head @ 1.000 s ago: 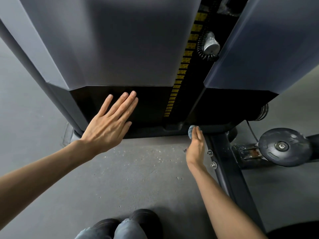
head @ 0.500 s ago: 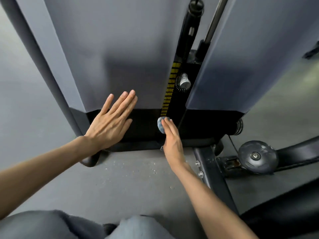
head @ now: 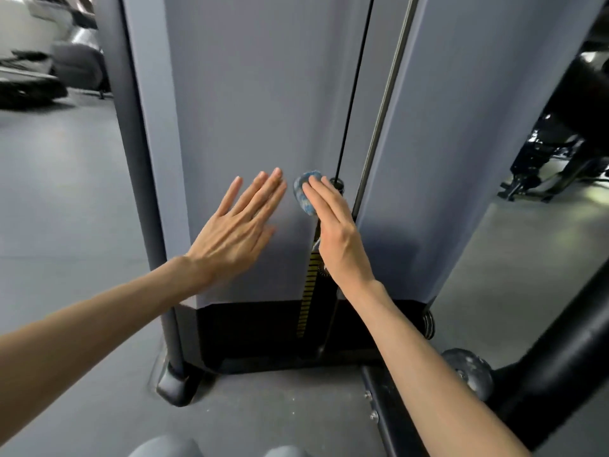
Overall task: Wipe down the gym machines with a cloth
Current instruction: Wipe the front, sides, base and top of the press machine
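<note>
The grey gym floor (head: 66, 225) runs from your knees (head: 158, 446) to the machine's black base (head: 257, 331), where a strip of yellow weight labels (head: 306, 308) climbs the slot. Above it your left hand (head: 235, 232) lies flat on the grey panel (head: 247, 94), fingers straight and slightly spread. Just beside it, your right hand (head: 336, 232) presses the blue cloth (head: 303, 192) under straight fingers against the panel's right edge, next to the black cable (head: 354, 94) and steel rod (head: 389, 103). Far left, other equipment (head: 33, 87) is blurred.
</note>
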{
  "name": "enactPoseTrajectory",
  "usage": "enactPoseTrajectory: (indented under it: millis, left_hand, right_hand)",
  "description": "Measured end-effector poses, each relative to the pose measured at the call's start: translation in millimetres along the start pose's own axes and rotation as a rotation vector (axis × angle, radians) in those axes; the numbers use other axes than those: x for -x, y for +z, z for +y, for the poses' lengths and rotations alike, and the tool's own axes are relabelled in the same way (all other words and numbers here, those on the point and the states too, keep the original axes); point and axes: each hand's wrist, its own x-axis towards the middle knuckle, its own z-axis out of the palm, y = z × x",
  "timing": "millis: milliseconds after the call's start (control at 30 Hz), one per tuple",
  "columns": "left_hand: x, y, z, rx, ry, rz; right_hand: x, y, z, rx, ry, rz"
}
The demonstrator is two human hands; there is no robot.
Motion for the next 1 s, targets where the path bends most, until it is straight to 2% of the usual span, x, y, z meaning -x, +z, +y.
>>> enactPoseTrajectory:
  millis: [267, 433, 567, 700, 767, 1000]
  left_hand:
    - [-63, -82, -13, 0.072, 0.016, 0.074]
    - [-128, -116, -35, 0.025, 0.082, 0.199]
    - [-208, -142, -63, 0.024, 0.088, 0.339]
    - [-296, -171, -97, -0.066, 0.152, 0.519]
    - [-334, -193, -111, -0.075, 0.125, 0.595]
    - [-485, -308, -122, -0.189, 0.153, 0.721]
  right_hand:
    - [-84, -63, -9, 0.046, -0.058, 0.225]
    - [-146, -85, -10, 0.088, -0.143, 0.308]
    - [-208, -99, 15, 0.090, -0.126, 0.507]
    - [-298, -122, 38, 0.142, -0.236, 0.649]
    - [-340, -139, 44, 0.160, -0.290, 0.714]
    - [-473, -238, 64, 0.189, -0.347, 0.767]
